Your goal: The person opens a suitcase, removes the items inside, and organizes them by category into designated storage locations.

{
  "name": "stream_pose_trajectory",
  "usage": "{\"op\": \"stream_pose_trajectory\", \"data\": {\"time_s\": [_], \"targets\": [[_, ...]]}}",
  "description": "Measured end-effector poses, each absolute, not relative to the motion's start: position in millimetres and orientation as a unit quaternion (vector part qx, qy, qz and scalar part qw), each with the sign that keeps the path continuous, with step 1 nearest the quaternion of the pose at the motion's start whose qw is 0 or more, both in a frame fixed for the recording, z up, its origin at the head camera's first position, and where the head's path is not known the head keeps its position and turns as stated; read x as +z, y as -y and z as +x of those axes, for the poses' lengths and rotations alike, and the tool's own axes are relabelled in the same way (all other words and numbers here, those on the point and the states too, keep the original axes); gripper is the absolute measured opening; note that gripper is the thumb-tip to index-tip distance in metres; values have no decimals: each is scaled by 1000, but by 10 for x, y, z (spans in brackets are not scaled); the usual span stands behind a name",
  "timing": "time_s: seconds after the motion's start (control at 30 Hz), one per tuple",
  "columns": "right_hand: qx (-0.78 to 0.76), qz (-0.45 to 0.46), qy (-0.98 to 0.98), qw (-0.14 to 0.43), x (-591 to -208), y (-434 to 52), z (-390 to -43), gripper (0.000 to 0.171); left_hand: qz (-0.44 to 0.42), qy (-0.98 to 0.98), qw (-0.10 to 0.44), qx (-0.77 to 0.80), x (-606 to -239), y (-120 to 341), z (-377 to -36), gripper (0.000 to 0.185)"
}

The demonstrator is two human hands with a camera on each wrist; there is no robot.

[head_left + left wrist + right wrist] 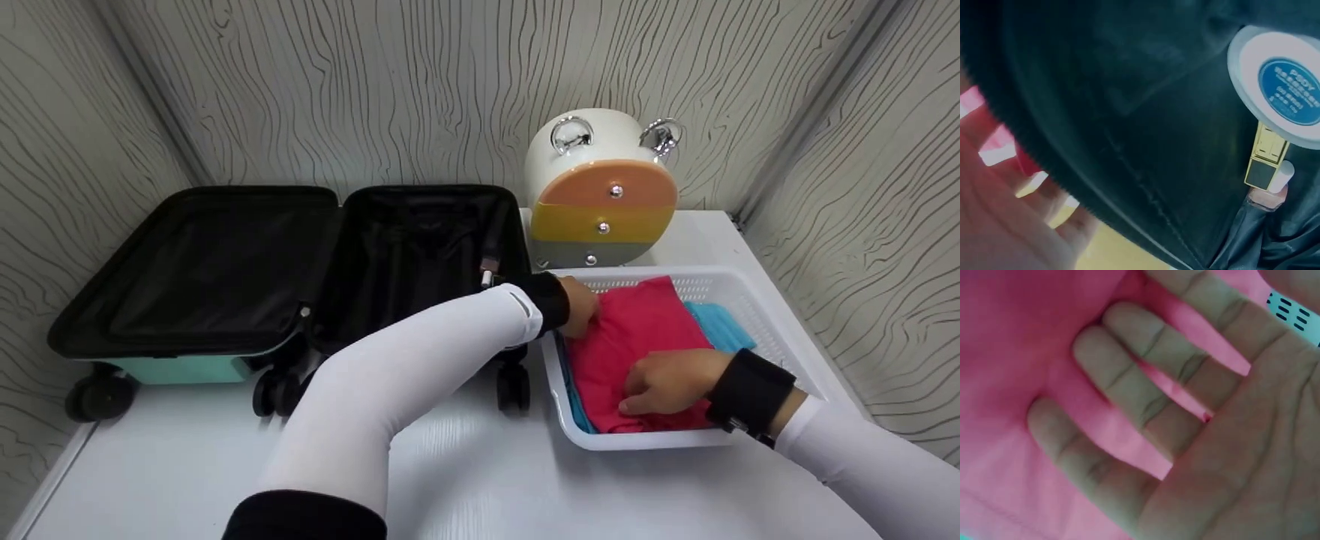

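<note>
A folded pink cloth point(637, 330) lies on top in a white plastic basket point(652, 441), with a blue cloth point(724, 326) under it at the right. My left hand point(581, 306) reaches across to the cloth's far left edge; its fingers dip at that edge and their hold is hidden. My right hand point(664, 382) rests on the near part of the cloth. In the right wrist view its fingers point(1129, 399) lie nearly straight on the pink cloth point(1016, 337). The left wrist view shows my left hand point(1010, 225) under a dark cuff.
An open black-lined suitcase point(225, 270) with a teal shell lies flat on the white table point(187, 465), left of the basket. A round white drawer unit point(604, 195) with orange, yellow and grey fronts stands behind the basket. Patterned walls close in on three sides.
</note>
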State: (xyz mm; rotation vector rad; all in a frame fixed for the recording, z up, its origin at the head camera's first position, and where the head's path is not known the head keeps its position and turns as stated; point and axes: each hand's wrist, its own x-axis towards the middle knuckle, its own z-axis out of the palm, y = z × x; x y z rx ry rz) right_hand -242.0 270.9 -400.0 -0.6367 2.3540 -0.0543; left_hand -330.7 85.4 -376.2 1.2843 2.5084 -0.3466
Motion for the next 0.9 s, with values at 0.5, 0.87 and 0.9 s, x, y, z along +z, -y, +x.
{"op": "stream_pose_trajectory", "data": {"time_s": [0.5, 0.87, 0.9], "targets": [[-38, -230, -937, 259, -3713, -2062, -2510, 68, 388, -907, 88, 140, -3453, -222, -3467, 29], [-44, -205, -939, 273, -3850, -1826, -2469, 77, 386, -909, 143, 63, -3655, 342, -3121, 32], [-47, -211, -937, 274, -3849, -1851, -2462, 77, 389, -907, 149, 67, -3668, 382, -3095, 32]]}}
